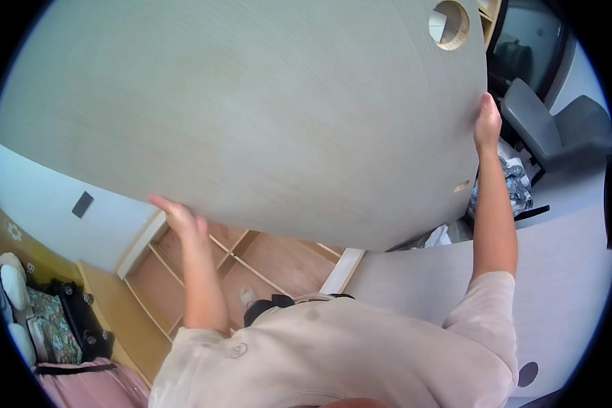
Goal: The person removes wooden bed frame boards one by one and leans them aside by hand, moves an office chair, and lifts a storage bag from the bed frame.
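A large pale grey-beige board (272,122) fills the upper view, tilted and raised in front of me. It has a big round hole near its top right corner and a small oval hole lower down. My left hand (182,219) grips its lower edge, thumb on the near face, the other fingers partly hidden. On the right edge, my right hand (487,126) is closed around the board, its fingertips hidden behind. Below the board is a wooden frame (347,268) with slats and compartments, where a foot shows.
Another pale panel (421,279) with a dark round hole lies at the right. Grey chairs (557,129) and a patterned bag (517,183) stand beyond my right arm. At the left are a black case (85,319), pink fabric (92,387) and a wall with a dark socket plate (82,204).
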